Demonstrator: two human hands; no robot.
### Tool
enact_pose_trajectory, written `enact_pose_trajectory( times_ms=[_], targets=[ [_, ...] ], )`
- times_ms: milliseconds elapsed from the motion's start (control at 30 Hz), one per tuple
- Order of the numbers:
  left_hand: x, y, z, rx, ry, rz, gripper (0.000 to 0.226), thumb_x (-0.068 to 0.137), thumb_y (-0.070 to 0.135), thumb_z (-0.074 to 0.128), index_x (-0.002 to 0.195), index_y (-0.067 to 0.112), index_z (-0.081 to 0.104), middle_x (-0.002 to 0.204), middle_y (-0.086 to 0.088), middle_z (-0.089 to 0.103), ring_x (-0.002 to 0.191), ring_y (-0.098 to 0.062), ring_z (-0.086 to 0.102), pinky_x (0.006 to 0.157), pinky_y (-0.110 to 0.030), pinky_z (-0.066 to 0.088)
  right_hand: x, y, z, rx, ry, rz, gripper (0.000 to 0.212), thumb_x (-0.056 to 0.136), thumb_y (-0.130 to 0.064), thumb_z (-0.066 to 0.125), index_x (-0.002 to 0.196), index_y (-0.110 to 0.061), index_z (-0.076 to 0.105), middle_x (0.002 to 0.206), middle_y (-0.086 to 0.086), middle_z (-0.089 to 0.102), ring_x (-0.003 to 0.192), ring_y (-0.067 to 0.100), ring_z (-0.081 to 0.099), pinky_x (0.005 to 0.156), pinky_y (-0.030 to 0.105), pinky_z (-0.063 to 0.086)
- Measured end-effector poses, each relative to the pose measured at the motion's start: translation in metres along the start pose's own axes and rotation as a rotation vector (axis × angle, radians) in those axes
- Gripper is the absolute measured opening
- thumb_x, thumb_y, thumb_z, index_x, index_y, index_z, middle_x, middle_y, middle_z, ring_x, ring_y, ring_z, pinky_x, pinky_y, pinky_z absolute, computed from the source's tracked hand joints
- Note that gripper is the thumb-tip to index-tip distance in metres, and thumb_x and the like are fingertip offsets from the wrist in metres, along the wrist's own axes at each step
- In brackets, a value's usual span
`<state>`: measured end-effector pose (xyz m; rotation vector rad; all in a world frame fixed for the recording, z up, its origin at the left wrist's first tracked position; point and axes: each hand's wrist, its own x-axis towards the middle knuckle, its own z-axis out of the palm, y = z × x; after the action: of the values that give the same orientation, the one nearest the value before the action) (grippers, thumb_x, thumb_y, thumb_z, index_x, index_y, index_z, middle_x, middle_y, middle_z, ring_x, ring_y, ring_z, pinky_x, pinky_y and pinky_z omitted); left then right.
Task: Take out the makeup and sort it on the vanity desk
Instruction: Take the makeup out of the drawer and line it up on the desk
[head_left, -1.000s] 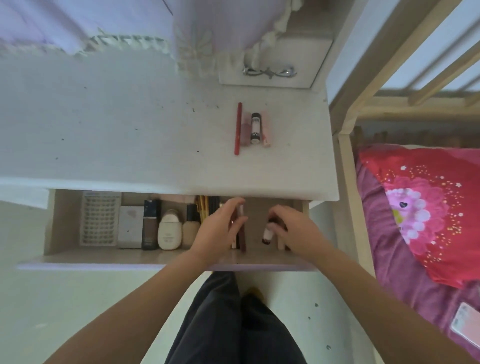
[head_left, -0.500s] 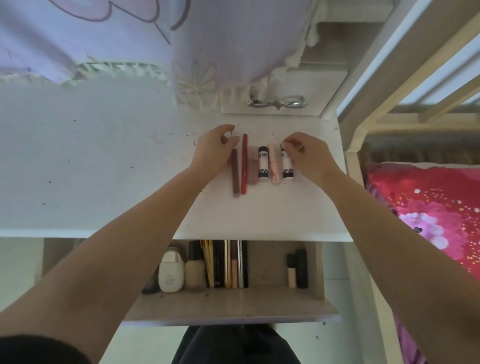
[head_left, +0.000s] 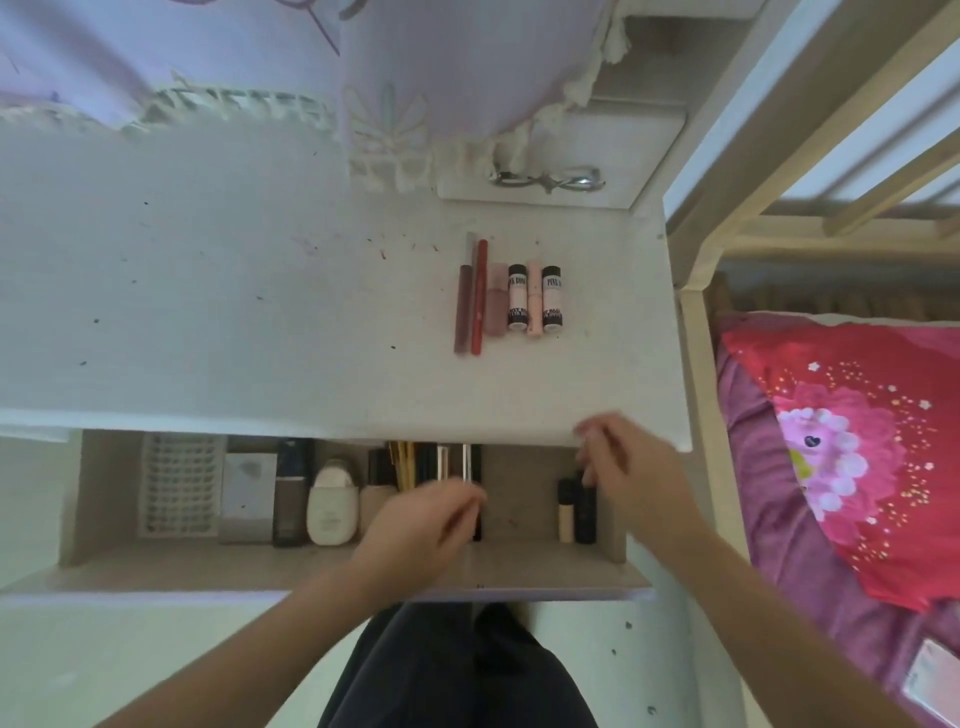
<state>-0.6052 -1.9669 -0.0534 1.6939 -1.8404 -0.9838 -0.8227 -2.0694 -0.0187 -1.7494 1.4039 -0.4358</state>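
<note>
Both hands back from desk row to open drawer (head_left: 332, 566). Left hand (head_left: 415, 530) at the pencils (head_left: 436, 462), right hand (head_left: 631, 467) at the dark tubes (head_left: 576, 509); grips blurred, cannot tell.

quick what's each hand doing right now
Left hand: over the open drawer, blurred; grip cannot be told.
Right hand: by the dark tubes, blurred; cannot be told.

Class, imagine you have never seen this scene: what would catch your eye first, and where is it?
A neat row of lip products lies side by side on the white desk, towards its right. Below, both hands, the left hand and the right hand, reach into the open drawer full of bottles. A bright red pillow sits far right.
</note>
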Motion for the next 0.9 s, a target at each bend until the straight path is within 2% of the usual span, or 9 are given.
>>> enact_pose_trajectory(
  times_ms=[100,167,267,367,433,500,600,767,900],
  targets=[
    [-0.005,-0.023,0.037,0.205,-0.173,-0.146,0.039,0.096,0.026,0.043,0.134,0.025,0.046,0.126,0.000,0.058,0.102,-0.014,0.060,0.079,-0.028,0.050,-0.036,0.031,0.037,-0.312,-0.288,0.098,0.025,0.099,-0.014,0.042,0.119,-0.018,0.056,0.107,0.003,0.062,0.089,0.013,0.061,0.077,0.021,0.044],
    [0.016,-0.030,0.047,0.275,-0.172,-0.286,0.055,0.096,0.024,0.041,0.147,0.023,0.020,0.126,-0.007,0.054,0.086,-0.018,0.059,0.067,-0.029,0.047,-0.034,0.045,0.057,-0.501,-0.389,0.193,0.042,0.099,-0.012,0.038,0.141,-0.011,0.036,0.128,0.009,0.051,0.107,0.023,0.056,0.085,0.027,0.043],
    [0.046,-0.033,0.060,0.383,-0.160,-0.381,0.069,0.094,0.015,0.042,0.149,0.016,0.002,0.120,-0.014,0.055,0.075,-0.024,0.059,0.057,-0.033,0.047,-0.013,0.052,0.072,-0.628,-0.418,0.303,0.053,0.095,-0.005,0.039,0.145,-0.008,0.023,0.127,0.015,0.052,0.109,0.029,0.056,0.074,0.032,0.042],
    [0.062,-0.033,0.070,0.530,-0.230,-0.439,0.061,0.092,0.008,0.045,0.147,0.009,0.018,0.139,-0.013,0.042,0.093,-0.026,0.062,0.061,-0.033,0.047,-0.001,0.055,0.080,-0.782,-0.492,0.306,0.046,0.093,-0.001,0.041,0.138,0.004,0.032,0.120,0.017,0.059,0.107,0.028,0.060,0.075,0.031,0.046],
    [0.065,-0.030,0.074,0.559,-0.232,-0.456,0.063,0.092,0.007,0.046,0.148,0.010,0.017,0.142,-0.014,0.038,0.098,-0.027,0.062,0.061,-0.032,0.046,-0.003,0.055,0.080,-0.822,-0.468,0.290,0.047,0.092,0.002,0.042,0.137,0.006,0.032,0.121,0.018,0.059,0.108,0.028,0.061,0.075,0.030,0.047],
    [0.062,-0.027,0.074,0.555,-0.163,-0.426,0.063,0.094,0.011,0.045,0.148,0.012,0.013,0.136,-0.016,0.044,0.087,-0.027,0.062,0.053,-0.030,0.042,-0.009,0.056,0.078,-0.778,-0.408,0.282,0.051,0.089,0.005,0.043,0.138,0.000,0.031,0.125,0.019,0.054,0.104,0.031,0.061,0.069,0.032,0.044],
    [0.051,-0.019,0.069,0.545,-0.040,-0.345,0.045,0.096,0.022,0.043,0.138,0.015,0.027,0.121,-0.012,0.053,0.067,-0.019,0.053,0.043,-0.023,0.027,-0.018,0.056,0.071,-0.742,-0.347,0.211,0.046,0.090,0.000,0.044,0.132,-0.013,0.035,0.127,0.018,0.041,0.092,0.033,0.060,0.069,0.034,0.044],
    [0.020,0.001,0.051,0.206,-0.046,-0.218,0.031,0.097,0.028,0.046,0.126,0.019,0.040,0.104,-0.003,0.063,0.073,-0.010,0.055,0.062,-0.023,0.047,-0.031,0.048,0.059,-0.747,-0.365,0.000,0.038,0.090,-0.007,0.050,0.125,-0.017,0.039,0.115,0.008,0.055,0.095,0.026,0.058,0.068,0.029,0.042],
    [0.015,0.021,-0.003,0.011,0.206,-0.087,0.028,0.091,0.033,0.052,0.119,0.030,0.048,0.093,0.019,0.057,0.074,0.007,0.054,0.064,-0.004,0.042,-0.025,0.029,0.032,-0.527,-0.327,-0.173,0.018,0.096,-0.029,0.047,0.113,-0.024,0.047,0.107,-0.004,0.057,0.089,0.015,0.055,0.070,0.024,0.043]
  ],
)
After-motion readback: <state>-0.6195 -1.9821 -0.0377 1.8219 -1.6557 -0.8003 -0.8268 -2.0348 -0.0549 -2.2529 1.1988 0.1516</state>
